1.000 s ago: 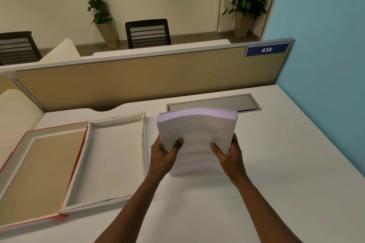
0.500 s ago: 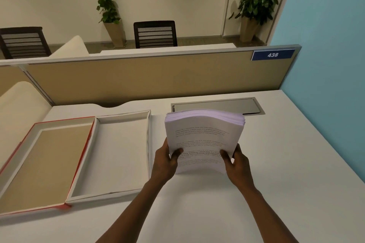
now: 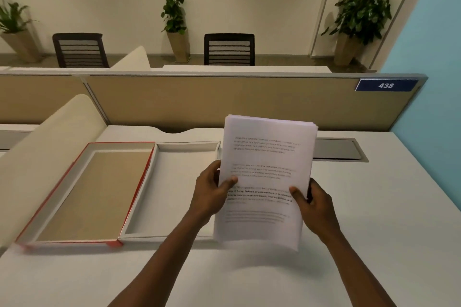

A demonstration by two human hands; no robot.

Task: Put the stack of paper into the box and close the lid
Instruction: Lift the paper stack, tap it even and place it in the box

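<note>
Hands: left (image 3: pixel 212 192) and right (image 3: pixel 315 203) grip pinching paper stack (image 3: pixel 264 169) edges, thumbs on top, stack tilted.

— What can't you make out?
— The print on the stack of paper (image 3: pixel 267 174) is too blurred to read, and the stack hides part of the box (image 3: pixel 174 189) wall.
— And the grip?
— Both thumbs show; the fingers behind are hidden.
</note>
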